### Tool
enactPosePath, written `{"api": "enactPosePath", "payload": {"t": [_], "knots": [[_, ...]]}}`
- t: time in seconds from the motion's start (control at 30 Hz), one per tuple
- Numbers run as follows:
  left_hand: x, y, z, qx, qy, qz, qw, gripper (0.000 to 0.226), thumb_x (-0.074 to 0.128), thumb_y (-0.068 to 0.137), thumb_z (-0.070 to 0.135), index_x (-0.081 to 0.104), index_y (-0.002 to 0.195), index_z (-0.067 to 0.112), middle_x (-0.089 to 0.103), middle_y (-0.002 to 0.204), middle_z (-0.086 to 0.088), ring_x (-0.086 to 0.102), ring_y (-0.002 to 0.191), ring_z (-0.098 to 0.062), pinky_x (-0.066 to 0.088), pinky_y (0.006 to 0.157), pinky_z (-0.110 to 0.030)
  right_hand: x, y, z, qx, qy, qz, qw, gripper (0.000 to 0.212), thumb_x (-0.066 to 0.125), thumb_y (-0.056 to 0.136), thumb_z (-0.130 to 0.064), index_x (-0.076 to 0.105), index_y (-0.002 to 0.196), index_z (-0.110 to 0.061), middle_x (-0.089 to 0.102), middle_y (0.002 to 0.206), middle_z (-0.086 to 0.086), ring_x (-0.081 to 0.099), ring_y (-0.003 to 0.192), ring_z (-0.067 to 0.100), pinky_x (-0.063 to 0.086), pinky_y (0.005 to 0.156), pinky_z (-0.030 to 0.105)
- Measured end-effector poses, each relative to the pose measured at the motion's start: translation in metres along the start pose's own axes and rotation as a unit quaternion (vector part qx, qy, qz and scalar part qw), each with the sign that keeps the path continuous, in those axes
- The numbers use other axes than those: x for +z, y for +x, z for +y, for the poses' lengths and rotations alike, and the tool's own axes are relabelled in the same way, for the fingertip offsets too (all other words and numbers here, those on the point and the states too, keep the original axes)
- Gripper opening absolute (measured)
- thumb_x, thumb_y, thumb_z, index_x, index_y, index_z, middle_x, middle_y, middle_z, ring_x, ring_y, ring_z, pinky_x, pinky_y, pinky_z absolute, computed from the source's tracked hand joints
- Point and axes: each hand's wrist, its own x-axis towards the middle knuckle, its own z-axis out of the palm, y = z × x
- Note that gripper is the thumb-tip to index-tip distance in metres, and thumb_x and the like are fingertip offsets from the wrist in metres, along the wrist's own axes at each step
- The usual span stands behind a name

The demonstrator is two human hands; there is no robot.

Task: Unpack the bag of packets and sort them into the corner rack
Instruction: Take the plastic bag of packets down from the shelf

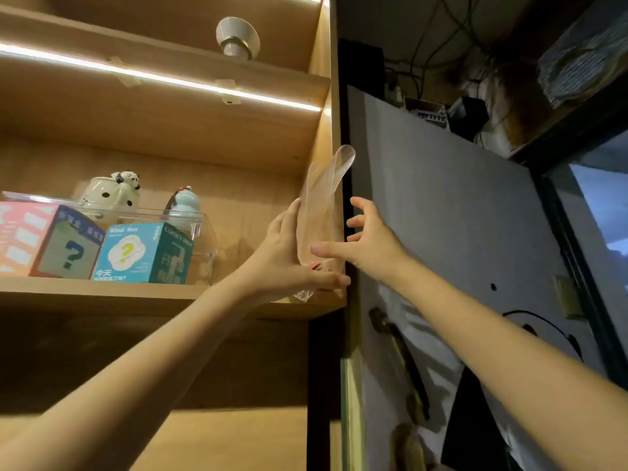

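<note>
Reaching up toward the right end of a lit wooden shelf (pixel 163 294) at centre frame. Left hand (pixel 289 256) cupped against a clear, thin plastic bag (pixel 321 205) standing upright at the shelf's right edge, palm along its left side, fingers curled under and around its lower end: grip grasping the bag. Right hand (pixel 367 239) just right of the bag, fingers spread and loose, grip released, holding nothing; cannot tell whether a fingertip brushes the plastic. Bag top flopping upward against the shelf's side panel; something reddish showing near the bottom, too blurred to name. No packets plainly visible, and no corner rack identifiable here.

Left of the bag on the same shelf: a teal cardboard box with a yellow question mark (pixel 146 254), a pink and grey box with a dark question mark (pixel 47 243), a clear plastic bin (pixel 200 229) around them, a white panda-spotted ceramic pot (pixel 112 193) and a pale blue figurine (pixel 185 202) behind.

Probably the step of taking hold of the bag. Best done by supporting the bottom with the left hand, pinching the loose top with the right, and lifting straight out, keeping clear of the bin. Risk: thin film slipping or spilling if tilted.
</note>
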Motion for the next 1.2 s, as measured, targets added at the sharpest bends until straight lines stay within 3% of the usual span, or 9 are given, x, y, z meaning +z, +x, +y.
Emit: {"api": "enactPosePath", "payload": {"t": [0.1,0.23,0.37,0.5,0.6,0.73,0.87,1.0,1.2], "knots": [[0.011,0.008,-0.011,-0.016,0.050,0.001,0.999,0.124,0.076,0.061,0.048,-0.009,0.146,0.019,0.002,0.157,-0.004,0.009,0.143,-0.019,0.018,0.111,-0.034,0.011,0.009,0.006,0.007,-0.025,0.010,1.000,0.098,0.078,0.067,-0.039,0.019,0.142,-0.020,0.044,0.136,0.005,0.047,0.121,0.024,0.043,0.097,0.036],[0.026,0.015,-0.027,-0.059,0.097,-0.012,0.993,0.114,0.069,0.065,0.057,0.001,0.147,0.016,0.022,0.154,-0.010,0.029,0.137,-0.026,0.030,0.111,-0.042,0.029,0.015,0.016,0.014,-0.033,0.054,0.998,0.075,0.076,0.071,-0.035,0.034,0.130,-0.015,0.052,0.122,0.007,0.051,0.111,0.022,0.041,0.081,0.027],[0.037,0.011,-0.032,-0.040,0.163,0.027,0.986,0.070,0.061,0.080,0.045,0.034,0.136,0.013,0.056,0.128,-0.009,0.056,0.109,-0.023,0.046,0.088,-0.032,0.040,0.013,0.018,0.013,-0.033,0.111,0.993,0.059,0.072,0.077,-0.028,0.040,0.124,-0.011,0.055,0.118,0.010,0.053,0.103,0.021,0.040,0.074,0.024],[0.042,0.007,-0.035,0.002,0.141,0.106,0.984,0.033,0.053,0.088,0.028,0.056,0.119,0.016,0.068,0.108,-0.007,0.062,0.093,-0.022,0.051,0.078,-0.034,0.047,0.012,0.014,0.026,-0.044,0.125,0.991,0.046,0.068,0.081,-0.024,0.046,0.117,-0.007,0.055,0.116,0.008,0.052,0.097,0.020,0.033,0.053,0.012],[0.047,0.004,-0.036,0.033,0.142,0.157,0.977,0.025,0.047,0.092,0.021,0.062,0.110,0.015,0.070,0.099,-0.008,0.065,0.086,-0.025,0.052,0.077,-0.042,0.047,0.016,0.009,0.055,-0.032,0.123,0.990,0.024,0.061,0.082,-0.013,0.052,0.104,-0.007,0.056,0.104,0.007,0.058,0.088,0.022,0.053,0.061,0.025],[0.053,0.004,-0.038,0.052,0.201,0.184,0.961,0.025,0.038,0.096,0.019,0.061,0.087,0.012,0.066,0.085,-0.005,0.060,0.076,-0.023,0.040,0.062,-0.030,0.042,0.020,0.005,0.108,-0.033,0.107,0.988,0.006,0.058,0.083,-0.011,0.052,0.085,-0.009,0.056,0.089,0.008,0.060,0.080,0.024,0.058,0.071,0.037],[0.063,0.002,-0.034,0.117,0.218,0.204,0.947,0.030,0.037,0.094,0.017,0.063,0.107,0.015,0.067,0.114,-0.004,0.059,0.107,-0.022,0.042,0.098,-0.045,0.036,0.023,-0.001,0.098,-0.068,0.084,0.989,0.020,0.066,0.080,-0.021,0.053,0.085,-0.006,0.056,0.089,0.008,0.058,0.080,0.023,0.049,0.055,0.028],[0.069,0.004,-0.025,0.120,0.251,0.164,0.946,0.045,0.030,0.090,0.016,0.047,0.132,0.012,0.050,0.138,-0.005,0.041,0.132,-0.020,0.038,0.105,-0.041,0.033,0.026,-0.001,0.095,-0.112,0.137,0.980,0.030,0.073,0.076,-0.030,0.062,0.091,-0.006,0.061,0.089,0.006,0.053,0.076,0.019,0.030,0.043,0.022],[0.068,-0.006,-0.004,0.087,0.360,0.100,0.924,0.045,0.033,0.096,0.016,0.030,0.140,0.009,0.037,0.147,-0.010,0.031,0.137,-0.026,0.030,0.110,-0.041,0.032,0.036,0.010,0.116,-0.049,0.217,0.968,0.013,0.063,0.084,-0.007,0.070,0.094,-0.011,0.070,0.099,0.008,0.065,0.091,0.026,0.047,0.064,0.027]]}}
